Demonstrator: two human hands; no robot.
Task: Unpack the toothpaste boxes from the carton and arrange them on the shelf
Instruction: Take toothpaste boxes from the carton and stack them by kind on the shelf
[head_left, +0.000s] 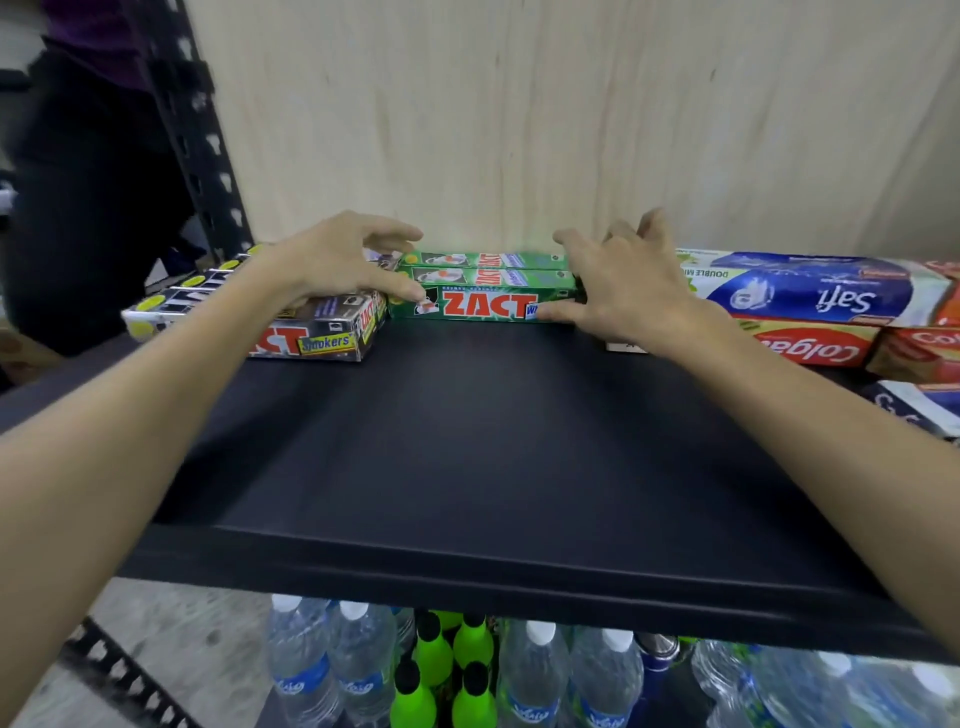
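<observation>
Three green ZACT toothpaste boxes (485, 291) lie side by side at the back of the black shelf (467, 441), against the wooden back panel. My left hand (332, 260) clasps their left end, thumb on the front box and fingers over the rear one. At their right end my right hand (623, 283) grips the same way, thumb low on the front face and fingers spread over the back. Black ZACT Smokers boxes (311, 332) sit in a row right beside them on the left. The carton is out of view.
Safi (810, 293) and Colgate boxes (810, 345) are stacked at the right of the shelf. A black slotted upright (202, 135) stands at the left rear. Water bottles (535, 675) and green bottles (436, 660) fill the level below. A person in dark clothes stands at far left.
</observation>
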